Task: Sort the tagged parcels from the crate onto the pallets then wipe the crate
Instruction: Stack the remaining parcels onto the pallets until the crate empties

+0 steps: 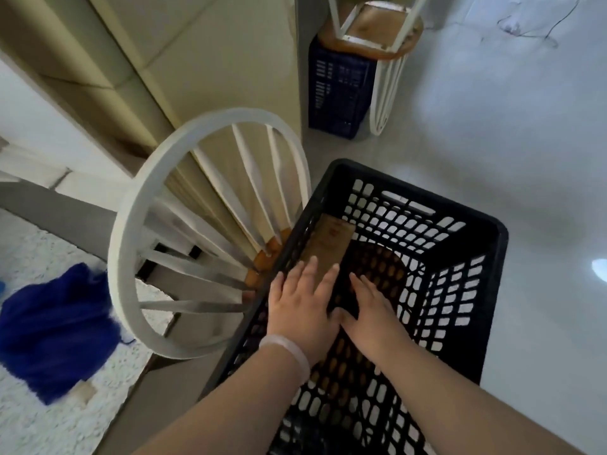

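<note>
Parcel: brown, inside crate, against its 9 o'clock wall | left hand: fingers straight, flat on parcel | right hand: fingers straight, at parcel's 3 o'clock edge | white chair: crate's 9 o'clock

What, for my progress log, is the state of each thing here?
black crate: upright, one parcel visible inside.
parcel: flat cardboard, leaning along the crate's left wall.
left hand: open, straight fingers on the parcel.
right hand: open, fingers straight, inside the crate.
blue cloth: crumpled on the rug, untouched.
blue crate: upright, upturned chair on top.
</note>
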